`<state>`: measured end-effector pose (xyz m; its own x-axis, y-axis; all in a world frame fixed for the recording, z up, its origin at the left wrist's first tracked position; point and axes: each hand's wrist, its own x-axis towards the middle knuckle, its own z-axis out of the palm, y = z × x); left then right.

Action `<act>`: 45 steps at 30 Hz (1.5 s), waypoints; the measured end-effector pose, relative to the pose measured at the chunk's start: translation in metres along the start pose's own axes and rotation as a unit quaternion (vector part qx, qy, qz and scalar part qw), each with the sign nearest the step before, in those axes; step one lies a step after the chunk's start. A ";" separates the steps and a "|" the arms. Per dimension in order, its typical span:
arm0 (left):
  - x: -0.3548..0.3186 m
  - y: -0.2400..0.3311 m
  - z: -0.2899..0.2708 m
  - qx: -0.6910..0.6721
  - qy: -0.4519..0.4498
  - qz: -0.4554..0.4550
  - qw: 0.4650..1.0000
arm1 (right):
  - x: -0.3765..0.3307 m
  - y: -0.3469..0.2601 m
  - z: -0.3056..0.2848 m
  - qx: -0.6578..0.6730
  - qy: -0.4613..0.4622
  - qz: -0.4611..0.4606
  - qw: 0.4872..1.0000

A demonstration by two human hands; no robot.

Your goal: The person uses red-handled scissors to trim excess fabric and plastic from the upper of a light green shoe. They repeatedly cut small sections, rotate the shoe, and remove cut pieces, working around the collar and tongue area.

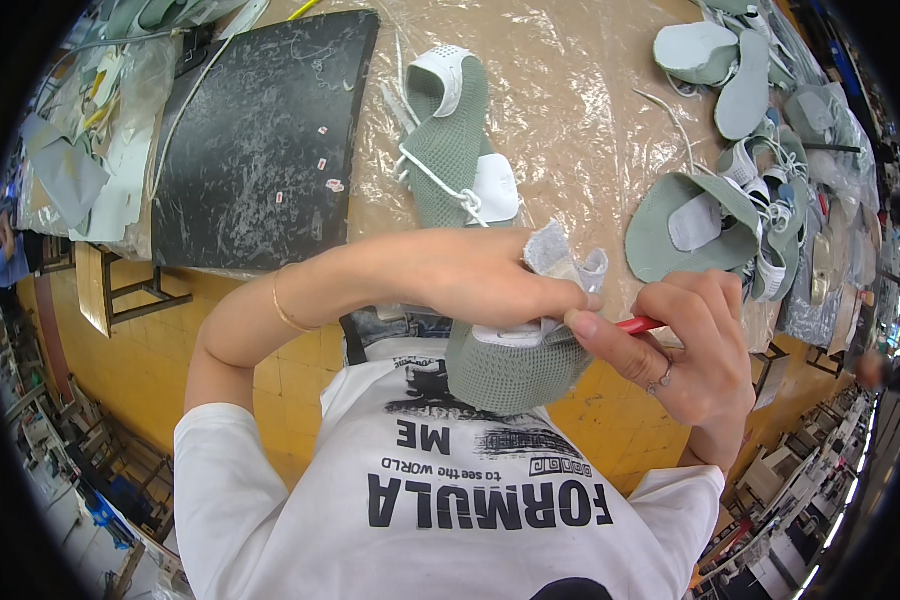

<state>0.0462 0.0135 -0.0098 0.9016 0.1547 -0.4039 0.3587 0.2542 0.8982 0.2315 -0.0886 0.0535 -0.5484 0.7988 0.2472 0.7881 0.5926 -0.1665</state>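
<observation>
A grey-green knit shoe upper (520, 375) hangs just off the table's near edge, in front of my shirt. My left hand (490, 275) is closed on it, with the thumb pressing near the pale grey lining (560, 255) that stands up from its opening. A slim red tool (640, 324), like a pen or a handle, lies in the closed fingers of my right hand (695, 350). Its tip is hidden. My right thumb meets the left thumb at the upper's edge. Beyond my left wrist, another knit upper (448, 150) with a white lace lies on the table.
A black board (265, 140) with small scraps lies at the left, beside plastic and cut pieces (70, 170). Grey-green insoles (742, 85), an upper (660, 235) and laced uppers (770, 215) pile up at the right. Plastic film (570, 110) covers the table.
</observation>
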 end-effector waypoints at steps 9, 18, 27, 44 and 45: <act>0.001 0.000 -0.006 0.003 -0.035 -0.047 0.998 | 0.000 0.004 0.008 0.007 0.009 -0.021 1.000; -0.017 0.041 -0.012 -0.112 0.228 0.071 0.964 | -0.012 0.041 0.023 0.143 0.307 0.161 0.927; 0.005 0.050 0.020 0.002 0.384 0.244 0.890 | 0.010 0.023 0.062 0.606 0.349 0.280 0.658; 0.045 0.031 0.038 0.084 0.602 0.230 0.760 | 0.034 0.048 0.065 0.629 0.258 0.242 0.692; 0.044 0.031 0.040 0.038 0.605 0.255 0.754 | 0.035 0.048 0.064 0.636 0.267 0.250 0.679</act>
<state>0.1065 -0.0103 0.0070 0.0640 0.9823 0.1759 0.0939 -0.1814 0.9789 0.2321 -0.0254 -0.0069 0.1464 0.9830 0.1106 -0.2278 0.1423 -0.9633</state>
